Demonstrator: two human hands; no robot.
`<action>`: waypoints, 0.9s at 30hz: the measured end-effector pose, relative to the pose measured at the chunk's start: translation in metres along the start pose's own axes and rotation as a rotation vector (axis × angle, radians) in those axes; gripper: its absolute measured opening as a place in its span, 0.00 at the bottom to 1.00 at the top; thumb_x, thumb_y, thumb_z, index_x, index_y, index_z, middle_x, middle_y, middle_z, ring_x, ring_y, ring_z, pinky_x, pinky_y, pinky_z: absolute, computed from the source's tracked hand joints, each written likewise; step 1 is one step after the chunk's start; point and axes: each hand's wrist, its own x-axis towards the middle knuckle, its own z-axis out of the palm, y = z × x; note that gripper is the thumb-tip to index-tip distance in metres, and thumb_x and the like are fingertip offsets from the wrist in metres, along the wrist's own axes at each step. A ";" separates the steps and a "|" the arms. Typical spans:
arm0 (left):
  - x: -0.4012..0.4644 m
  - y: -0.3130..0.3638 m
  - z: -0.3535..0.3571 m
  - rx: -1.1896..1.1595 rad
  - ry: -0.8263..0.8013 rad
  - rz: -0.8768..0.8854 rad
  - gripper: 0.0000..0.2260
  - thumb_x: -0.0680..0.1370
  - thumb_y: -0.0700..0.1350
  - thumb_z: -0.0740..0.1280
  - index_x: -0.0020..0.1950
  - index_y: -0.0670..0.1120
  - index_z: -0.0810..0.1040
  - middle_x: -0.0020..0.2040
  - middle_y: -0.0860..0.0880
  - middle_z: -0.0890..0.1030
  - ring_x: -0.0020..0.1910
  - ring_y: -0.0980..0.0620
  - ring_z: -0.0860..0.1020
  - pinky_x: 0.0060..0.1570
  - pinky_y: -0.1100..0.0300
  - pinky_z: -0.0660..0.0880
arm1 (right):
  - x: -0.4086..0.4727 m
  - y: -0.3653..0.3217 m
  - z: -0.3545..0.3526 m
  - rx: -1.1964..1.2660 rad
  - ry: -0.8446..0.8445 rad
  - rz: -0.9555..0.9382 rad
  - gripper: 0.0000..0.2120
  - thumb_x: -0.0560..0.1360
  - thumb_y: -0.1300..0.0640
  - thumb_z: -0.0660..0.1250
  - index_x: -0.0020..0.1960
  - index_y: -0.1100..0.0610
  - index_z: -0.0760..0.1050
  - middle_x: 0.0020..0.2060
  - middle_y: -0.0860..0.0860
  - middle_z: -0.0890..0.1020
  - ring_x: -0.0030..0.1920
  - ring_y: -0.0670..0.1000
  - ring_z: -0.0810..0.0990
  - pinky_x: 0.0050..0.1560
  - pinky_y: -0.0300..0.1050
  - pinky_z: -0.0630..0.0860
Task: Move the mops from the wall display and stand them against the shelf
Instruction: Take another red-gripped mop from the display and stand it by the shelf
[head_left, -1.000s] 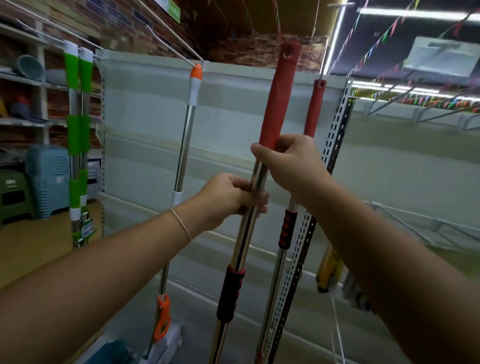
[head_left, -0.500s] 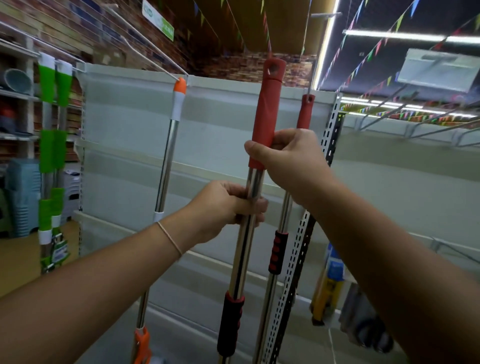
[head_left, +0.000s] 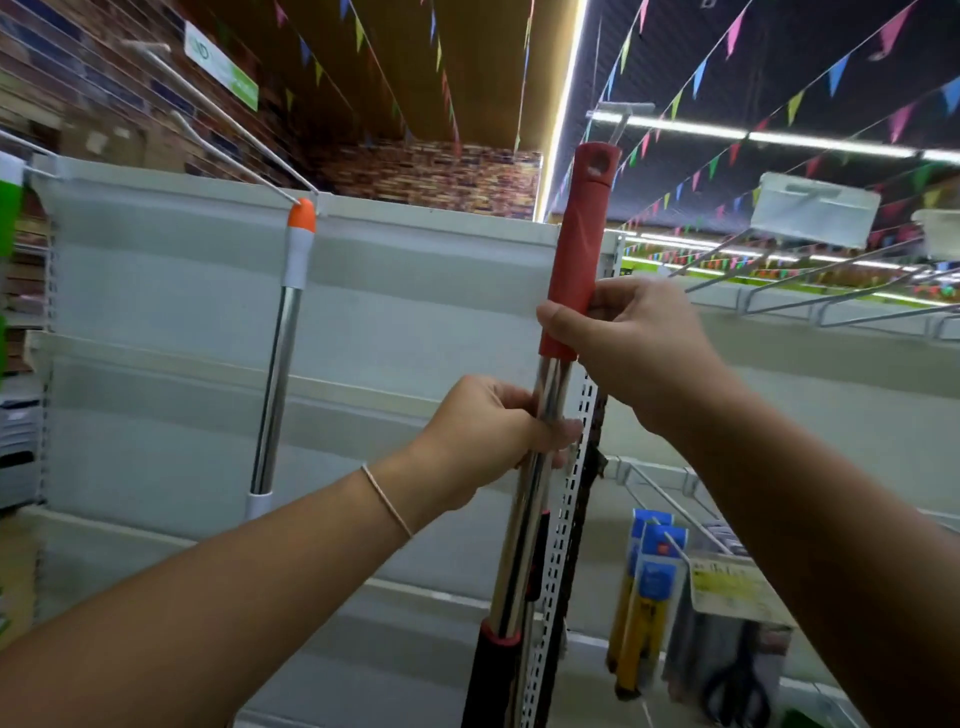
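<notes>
Head view: our left hand (head_left: 488, 441) grips the red-handled mop (head_left: 550, 395) on its steel shaft; our right hand (head_left: 639, 343) clamps its red grip, before the shelf (head_left: 415, 291).

Held mop (head_left: 575, 270) right of hanging mop (head_left: 283, 343); shelf (head_left: 415, 291) behind.

Both forearms reach up and forward, converging toward the centre; the left hand (head_left: 488, 436) sits lower, fingers curled round the mop handle (head_left: 545, 467), a thin band on its wrist; the right hand (head_left: 634, 343) is above and just to the right of it, thumb and fingers pinching the same handle.
</notes>
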 end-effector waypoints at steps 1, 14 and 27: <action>0.002 0.000 0.002 -0.009 -0.003 0.001 0.03 0.70 0.38 0.75 0.42 0.40 0.83 0.36 0.43 0.84 0.36 0.46 0.83 0.35 0.61 0.79 | 0.000 0.001 -0.001 0.001 0.005 0.008 0.05 0.74 0.54 0.74 0.43 0.52 0.79 0.37 0.50 0.85 0.35 0.44 0.85 0.35 0.35 0.80; 0.023 -0.006 0.006 -0.062 -0.043 0.033 0.03 0.69 0.40 0.76 0.41 0.42 0.85 0.37 0.43 0.85 0.36 0.45 0.84 0.37 0.61 0.79 | 0.014 0.014 -0.010 -0.008 0.036 0.044 0.05 0.74 0.55 0.73 0.46 0.55 0.81 0.37 0.49 0.86 0.36 0.44 0.86 0.36 0.36 0.81; 0.052 -0.037 0.010 -0.030 -0.007 -0.044 0.07 0.70 0.42 0.75 0.45 0.41 0.83 0.38 0.45 0.85 0.37 0.47 0.84 0.39 0.58 0.78 | 0.039 0.055 0.005 -0.119 0.016 0.114 0.08 0.74 0.52 0.73 0.43 0.56 0.80 0.38 0.52 0.86 0.34 0.46 0.85 0.34 0.38 0.80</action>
